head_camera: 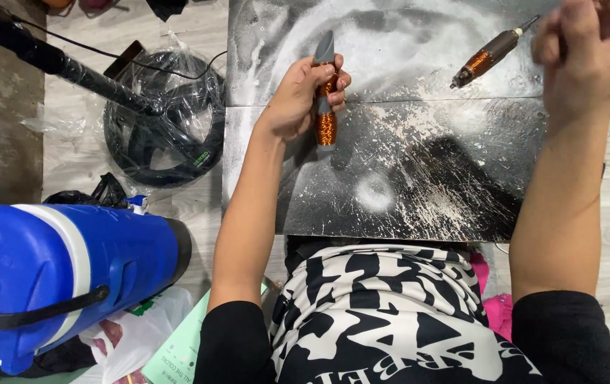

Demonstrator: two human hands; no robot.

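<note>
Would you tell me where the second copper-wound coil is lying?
In the head view, the loose coil lies on the dark board at upper right, just left of the raised right hand.

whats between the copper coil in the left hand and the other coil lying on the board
Nothing: between the grey, copper-wound coil and the brown, copper-wound tool, the head view shows only bare, white-spattered black board.

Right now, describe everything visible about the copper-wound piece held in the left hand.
The grey rod-shaped core wound with copper wire stands roughly upright in the picture over the scratched, white-dusted dark metal work board. Its tapered grey tip sticks out above the fist; a tight, shiny orange-copper winding shows below and between the fingers, with a short grey end under it. The left hand wraps its middle, hiding that part. Whether its lower end touches the board is unclear.
</note>
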